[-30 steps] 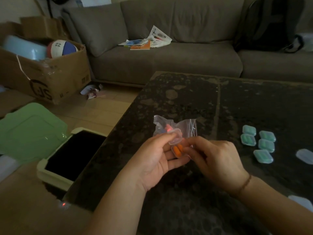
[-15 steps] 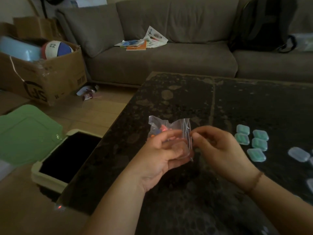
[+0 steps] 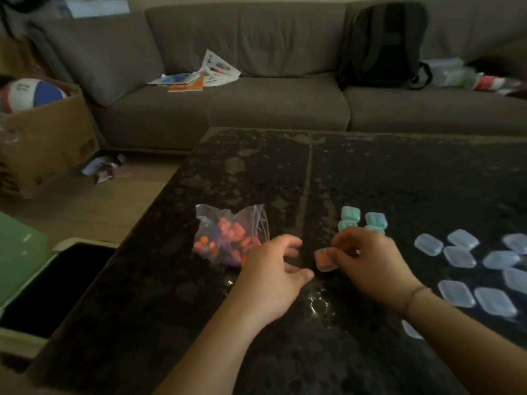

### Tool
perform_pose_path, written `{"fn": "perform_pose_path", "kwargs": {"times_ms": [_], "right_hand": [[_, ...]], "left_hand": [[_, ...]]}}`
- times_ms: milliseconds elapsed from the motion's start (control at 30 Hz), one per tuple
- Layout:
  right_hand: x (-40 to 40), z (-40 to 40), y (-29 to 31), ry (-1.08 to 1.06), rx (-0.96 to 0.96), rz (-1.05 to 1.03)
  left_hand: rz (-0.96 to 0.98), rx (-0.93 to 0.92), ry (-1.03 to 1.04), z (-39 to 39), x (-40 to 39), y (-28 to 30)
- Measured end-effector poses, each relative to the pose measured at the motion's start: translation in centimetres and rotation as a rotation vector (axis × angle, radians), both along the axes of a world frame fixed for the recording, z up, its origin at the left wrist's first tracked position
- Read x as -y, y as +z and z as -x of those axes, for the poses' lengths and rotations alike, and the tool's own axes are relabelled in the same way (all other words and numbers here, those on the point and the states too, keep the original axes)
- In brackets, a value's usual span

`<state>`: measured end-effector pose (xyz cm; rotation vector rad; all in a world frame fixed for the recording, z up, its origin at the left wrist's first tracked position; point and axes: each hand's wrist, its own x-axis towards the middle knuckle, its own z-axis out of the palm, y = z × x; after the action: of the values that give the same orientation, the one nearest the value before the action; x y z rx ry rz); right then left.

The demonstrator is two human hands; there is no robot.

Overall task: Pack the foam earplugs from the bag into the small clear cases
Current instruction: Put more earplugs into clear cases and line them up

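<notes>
A clear plastic bag (image 3: pixel 228 235) with orange, pink and some blue foam earplugs lies on the dark table (image 3: pixel 370 172). My right hand (image 3: pixel 368 260) pinches a small clear case (image 3: pixel 325 259) that holds orange earplugs, just above the table. My left hand (image 3: pixel 273 272) hovers beside the bag with fingers apart and nothing in it. Several cases with green earplugs (image 3: pixel 362 220) sit just beyond my right hand. Several empty clear cases (image 3: pixel 467 258) lie scattered at the right.
A grey sofa (image 3: pixel 256 109) runs along the far side, with papers (image 3: pixel 199 76) and a dark backpack (image 3: pixel 382 47) on it. On the floor at left are a cardboard box (image 3: pixel 42 138) with a ball, and an open bin (image 3: pixel 57 269) with a green lid (image 3: pixel 17 258).
The bag has left my hands and now lies on the table. My right hand has carried the filled case to the right. The view has swung right, showing more empty cases.
</notes>
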<state>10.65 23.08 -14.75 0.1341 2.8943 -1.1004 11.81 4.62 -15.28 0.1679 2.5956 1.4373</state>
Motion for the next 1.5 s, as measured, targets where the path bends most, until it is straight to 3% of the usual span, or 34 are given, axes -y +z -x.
{"fn": "perform_pose_path", "kwargs": {"times_ms": [167,300,433,533,667,867,933,1033,1100,1333,1500], "right_hand": [[-0.1,0.0,-0.4,0.019,-0.085,-0.255],[-3.9,0.7,1.8,-0.086,-0.172,-0.357],[-9.4,1.0,2.8,-0.166,0.082,-0.646],[-10.9,1.2,2.2,-0.172,0.204,-0.587],[-11.3,1.4,2.0,-0.161,0.154,-0.555],[-9.2,1.4,2.3,0.199,-0.010,-0.334],[-7.5,0.9,3.4,0.329,-0.075,-0.185],[-5.5,0.2,4.8,0.481,-0.112,-0.012],[-4.7,-0.2,5.3,0.544,-0.104,0.042],[-3.0,-0.7,4.9,0.604,-0.153,0.137],[-1.6,-1.1,4.6,0.545,-0.546,0.057]], "left_hand": [[0.072,-0.033,-0.015,0.5,-1.5,0.1],[0.075,-0.039,-0.028,0.8,-2.9,-0.6],[0.073,-0.059,-0.029,1.1,-3.8,-1.2],[0.107,-0.146,-0.009,1.3,-4.5,-1.4],[0.150,-0.284,-0.029,1.9,-6.1,-1.8],[0.196,-0.367,0.033,2.1,-7.4,-1.5],[-0.046,-0.146,0.120,2.1,-6.9,-0.6],[-0.585,0.397,0.073,1.7,-5.4,0.6],[-0.805,0.544,0.015,1.2,-4.2,1.1],[-1.145,0.593,0.000,-0.1,-2.0,1.1],[-1.246,0.556,0.037,-0.3,-1.5,0.9]]}}
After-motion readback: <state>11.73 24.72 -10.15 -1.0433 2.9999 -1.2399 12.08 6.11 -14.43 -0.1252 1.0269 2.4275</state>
